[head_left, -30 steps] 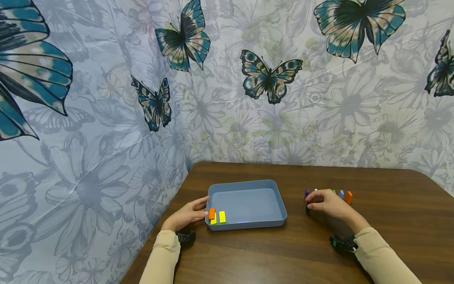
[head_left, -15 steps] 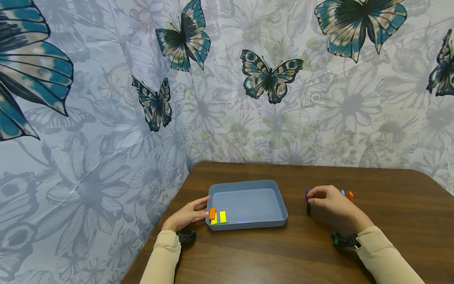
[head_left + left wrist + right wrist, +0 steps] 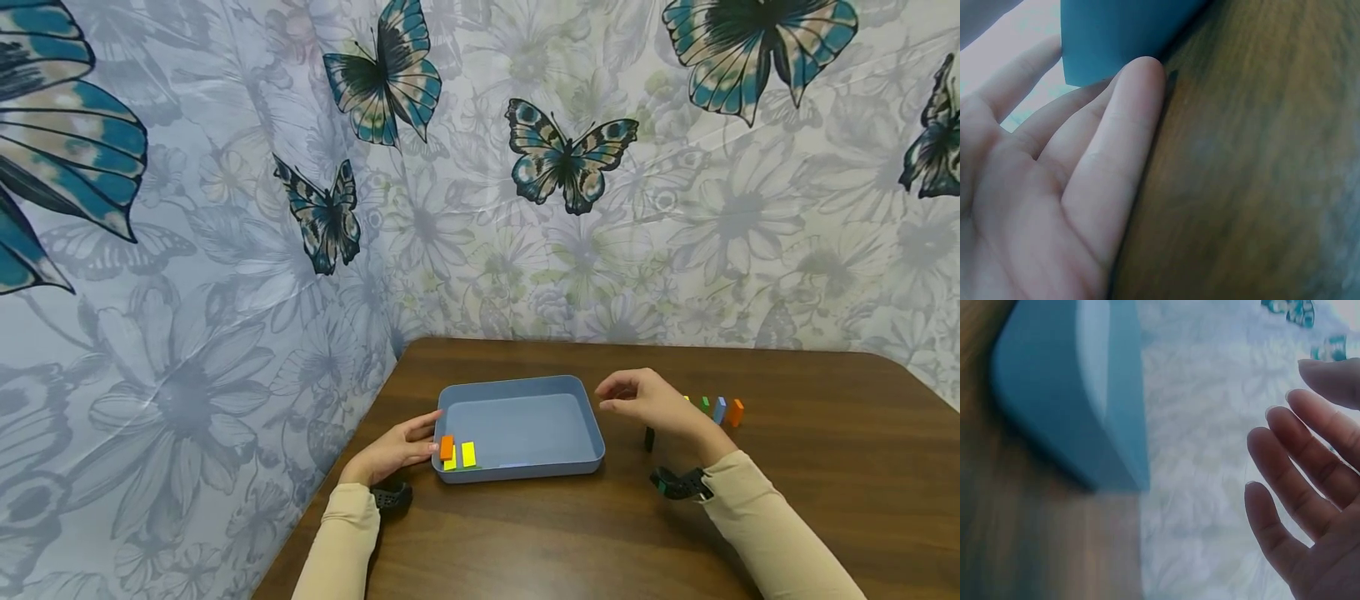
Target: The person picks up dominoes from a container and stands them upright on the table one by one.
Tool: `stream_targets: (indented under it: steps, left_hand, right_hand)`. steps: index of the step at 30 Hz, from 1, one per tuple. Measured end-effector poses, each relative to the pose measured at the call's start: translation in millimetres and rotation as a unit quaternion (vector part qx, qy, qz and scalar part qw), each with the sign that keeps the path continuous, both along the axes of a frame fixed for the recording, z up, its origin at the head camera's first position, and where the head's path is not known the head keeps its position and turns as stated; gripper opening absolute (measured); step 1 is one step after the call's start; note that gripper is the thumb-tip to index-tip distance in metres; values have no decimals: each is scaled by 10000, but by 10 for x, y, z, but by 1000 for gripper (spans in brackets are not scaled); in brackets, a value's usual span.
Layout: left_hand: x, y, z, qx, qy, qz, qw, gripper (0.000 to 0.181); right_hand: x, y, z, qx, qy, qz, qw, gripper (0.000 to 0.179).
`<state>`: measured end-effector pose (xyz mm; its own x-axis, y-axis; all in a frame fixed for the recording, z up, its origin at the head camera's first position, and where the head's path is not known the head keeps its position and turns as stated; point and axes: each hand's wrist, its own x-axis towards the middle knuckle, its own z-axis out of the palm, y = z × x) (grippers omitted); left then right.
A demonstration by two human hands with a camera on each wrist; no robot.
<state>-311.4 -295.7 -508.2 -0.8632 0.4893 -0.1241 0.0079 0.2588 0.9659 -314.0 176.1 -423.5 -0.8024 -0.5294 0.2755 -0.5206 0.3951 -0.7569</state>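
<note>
A shallow blue-grey tray point(image 3: 525, 477) lies on the table. Inside its near left corner are an orange block point(image 3: 447, 447) and two yellow blocks point(image 3: 468, 454). My left hand point(image 3: 397, 450) touches the tray's left side with nearly straight fingers; the left wrist view shows the fingertips against the blue wall point(image 3: 1107, 44). My right hand point(image 3: 652, 404) is raised just right of the tray. Its fingers point(image 3: 1288, 478) are loosely spread, with nothing visible between them or the thumb. A black block point(image 3: 649, 439) stands on the table below that hand.
Right of the right hand stand several small upright blocks, among them a green block point(image 3: 705, 405), a blue block point(image 3: 720, 410) and an orange block point(image 3: 737, 412). The hand hides part of this group. Butterfly-patterned cloth point(image 3: 600, 275) rises behind the wooden table point(image 3: 525, 542).
My right hand has moved left from the upright blocks toward the tray, uncovering the green block. The purple block seen earlier is out of sight. My left hand stays at the tray.
</note>
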Motion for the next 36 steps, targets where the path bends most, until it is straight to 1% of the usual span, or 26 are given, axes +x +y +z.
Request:
stream_targets:
  steps: [5, 9, 15, 21, 26, 28, 33, 36]
  left_hand:
    - [27, 11, 24, 30, 3, -35, 10000, 79]
    - [51, 14, 26, 75, -13, -15, 10000, 79]
    - [80, 17, 25, 57, 7, -2, 10000, 78]
    - [69, 29, 34, 122, 51, -14, 9999, 78]
    - [58, 5, 41, 109, 35, 12, 9999, 77]
    - [56, 0, 45, 95, 26, 24, 9999, 76]
    - [57, -14, 40, 128, -8, -45, 9999, 77]
    - [67, -21, 36, 174, -39, -75, 9998, 78]
  right_hand:
    - [-83, -332, 147, 27, 88, 542, 9985, 19]
    - [-173, -582, 194, 72, -42, 806, 9967, 19]
    - [-326, -927, 179, 32, -354, 1286, 9911, 20]
    - [-440, -1195, 160, 90, -453, 1620, 9857, 22]
    - [-515, -1412, 129, 293, -637, 1778, 9816, 24]
    - [-535, -1502, 140, 439, -740, 1796, 9800, 24]
    - [-595, -1710, 141, 794, -1028, 2012, 9709, 26]
    - [-634, -1824, 96, 893, -1269, 2206, 9629, 29]
